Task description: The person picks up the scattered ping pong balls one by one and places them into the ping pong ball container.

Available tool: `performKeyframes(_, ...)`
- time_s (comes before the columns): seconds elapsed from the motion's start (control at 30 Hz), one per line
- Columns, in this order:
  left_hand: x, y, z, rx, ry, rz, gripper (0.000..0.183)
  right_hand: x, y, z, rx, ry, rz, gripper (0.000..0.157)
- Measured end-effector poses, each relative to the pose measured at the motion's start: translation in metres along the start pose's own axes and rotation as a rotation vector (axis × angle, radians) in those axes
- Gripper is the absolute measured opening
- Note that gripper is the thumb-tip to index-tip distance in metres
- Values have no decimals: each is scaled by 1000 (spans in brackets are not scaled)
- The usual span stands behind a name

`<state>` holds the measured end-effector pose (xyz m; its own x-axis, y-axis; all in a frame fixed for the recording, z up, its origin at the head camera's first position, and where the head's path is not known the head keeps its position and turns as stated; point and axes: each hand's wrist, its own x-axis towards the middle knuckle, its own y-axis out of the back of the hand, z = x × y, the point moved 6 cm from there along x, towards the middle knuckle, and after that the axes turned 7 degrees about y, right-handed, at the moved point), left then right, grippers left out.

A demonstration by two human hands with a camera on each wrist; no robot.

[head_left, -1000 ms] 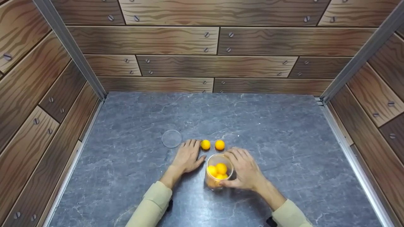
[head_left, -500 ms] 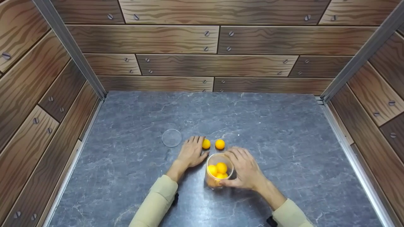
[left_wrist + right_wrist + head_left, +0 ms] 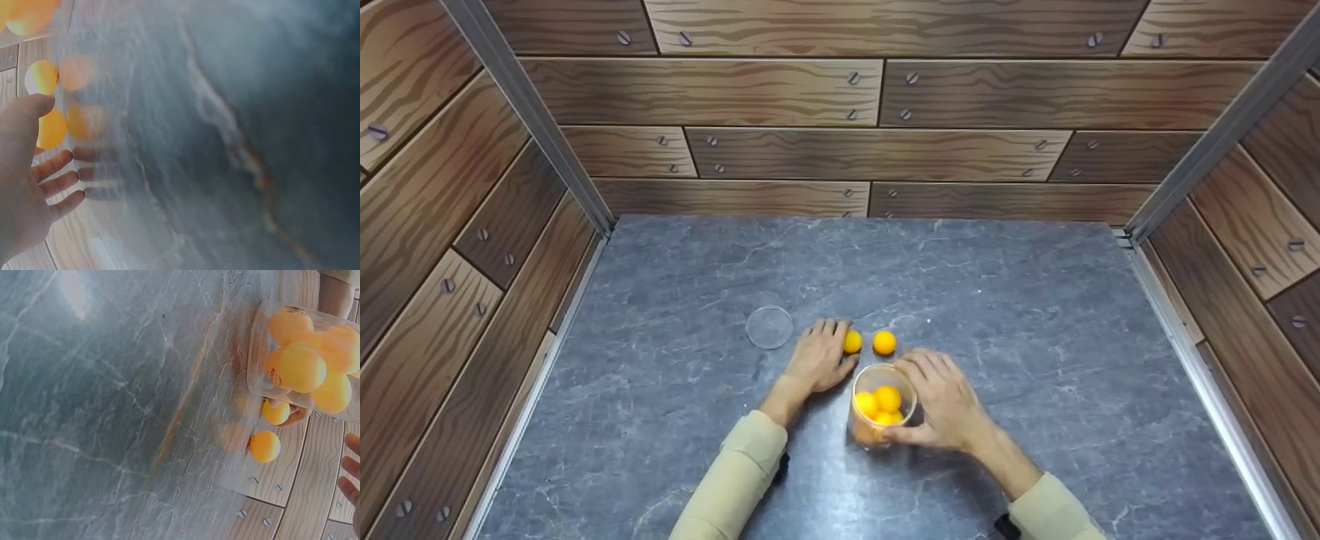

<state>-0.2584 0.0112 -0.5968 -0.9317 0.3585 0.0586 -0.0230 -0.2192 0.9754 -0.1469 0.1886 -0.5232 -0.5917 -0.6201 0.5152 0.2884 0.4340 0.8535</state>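
Observation:
My left hand [image 3: 819,360] lies low on the table with its fingers fairly straight beside an orange table tennis ball [image 3: 853,342]. In the left wrist view that ball [image 3: 52,129] shows between thumb and fingers, partly hidden by the thumb; whether they touch it I cannot tell. A second loose ball [image 3: 884,343] sits just to its right. My right hand [image 3: 945,401] holds a clear plastic jar [image 3: 864,433] from its right side, thumb in front and fingers behind. The jar stands uncovered, with several orange balls [image 3: 302,367] inside.
A clear round lid [image 3: 769,328] lies flat to the left of my left hand. The dark marbled tabletop [image 3: 660,285] is bounded by wood-patterned walls [image 3: 780,154] at the back and sides, with metal rails [image 3: 1204,394] along the edges.
My left hand has slid a little forward and to the right, closer to the left loose ball and partly covering it. My right hand and the jar have stayed in place.

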Motion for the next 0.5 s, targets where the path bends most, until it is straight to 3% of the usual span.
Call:
performKeyframes(0.23, -1, 1, 1, 6, -17, 50, 51, -1, -1, 0, 23, -13, -14, 101)
performKeyframes(0.5, -1, 2, 1, 17, -37, 58, 42, -1, 2, -1, 28, 1, 10, 101)
